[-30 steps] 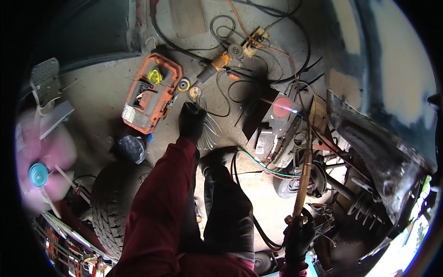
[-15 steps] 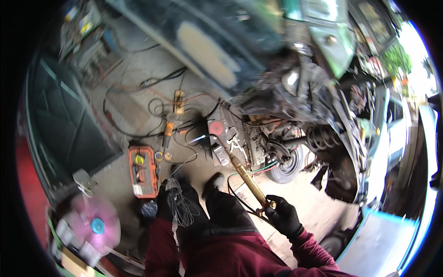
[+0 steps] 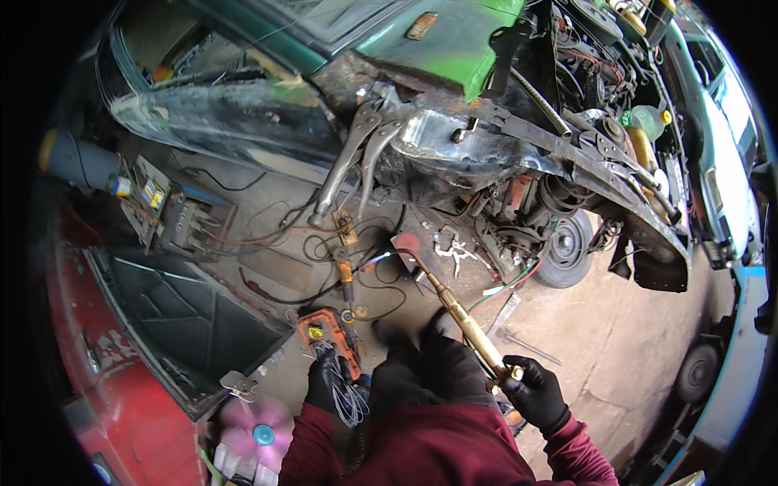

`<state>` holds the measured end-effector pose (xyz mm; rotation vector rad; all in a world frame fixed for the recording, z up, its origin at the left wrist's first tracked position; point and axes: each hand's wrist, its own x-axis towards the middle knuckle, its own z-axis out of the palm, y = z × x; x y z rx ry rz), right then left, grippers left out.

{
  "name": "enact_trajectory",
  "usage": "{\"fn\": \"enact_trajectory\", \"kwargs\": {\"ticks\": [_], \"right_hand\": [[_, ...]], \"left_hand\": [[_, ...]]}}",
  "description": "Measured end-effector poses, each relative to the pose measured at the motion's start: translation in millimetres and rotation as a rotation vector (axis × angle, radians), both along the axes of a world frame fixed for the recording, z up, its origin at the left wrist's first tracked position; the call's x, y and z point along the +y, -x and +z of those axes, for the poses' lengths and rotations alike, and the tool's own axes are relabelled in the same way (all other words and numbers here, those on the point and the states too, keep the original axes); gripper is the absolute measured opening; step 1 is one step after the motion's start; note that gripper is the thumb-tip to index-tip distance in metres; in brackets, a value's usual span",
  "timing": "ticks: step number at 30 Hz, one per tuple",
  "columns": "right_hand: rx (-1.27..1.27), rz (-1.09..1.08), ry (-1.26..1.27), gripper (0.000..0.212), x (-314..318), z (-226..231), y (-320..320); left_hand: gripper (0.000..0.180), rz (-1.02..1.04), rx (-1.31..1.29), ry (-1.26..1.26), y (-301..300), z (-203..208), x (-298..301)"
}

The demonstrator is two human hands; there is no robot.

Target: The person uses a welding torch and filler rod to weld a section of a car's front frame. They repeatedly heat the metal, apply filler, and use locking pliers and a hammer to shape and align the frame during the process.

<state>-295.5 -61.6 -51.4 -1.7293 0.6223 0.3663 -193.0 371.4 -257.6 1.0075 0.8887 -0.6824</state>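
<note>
Brass welding torch (image 3: 466, 324): slanted, nozzle toward the car's rusted body panel (image 3: 486, 142), rear end gripped in gloved right hand (image 3: 535, 393) at lower right. Bundle of thin wire (image 3: 347, 397): clutched in gloved left hand (image 3: 327, 381), lower centre, just below orange tool case (image 3: 324, 334). Locking pliers (image 3: 356, 158): clamped on panel, well above both hands.

locking pliers (image 3: 350, 162) clamped on green car body (image 3: 454, 40) | bare wheel hub (image 3: 565, 247) right of pliers, under torn fender | orange tool case (image 3: 328, 338) on floor below pliers | pink fan (image 3: 258, 425) lower left of case
</note>
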Motion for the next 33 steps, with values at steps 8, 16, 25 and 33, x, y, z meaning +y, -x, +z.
{"fn": "enact_trajectory", "kwargs": {"ticks": [8, 16, 25, 33], "right_hand": [[0.019, -0.324, -0.254, 0.037, -37, -16, 22], [-0.062, -0.428, -0.286, 0.043, -40, -19, 2], [-0.130, -0.563, -0.268, 0.049, 2, -13, -25], [-0.177, -0.647, -0.249, 0.050, 36, 33, -18]], "left_hand": [[0.036, -0.600, -0.359, -0.182, -17, 96, -83], [0.015, -0.733, -0.663, -0.260, -49, 158, -122], [0.056, -0.947, -1.044, -0.261, -113, 183, -124], [0.053, -1.034, -1.153, -0.048, -169, 278, -116]]}}
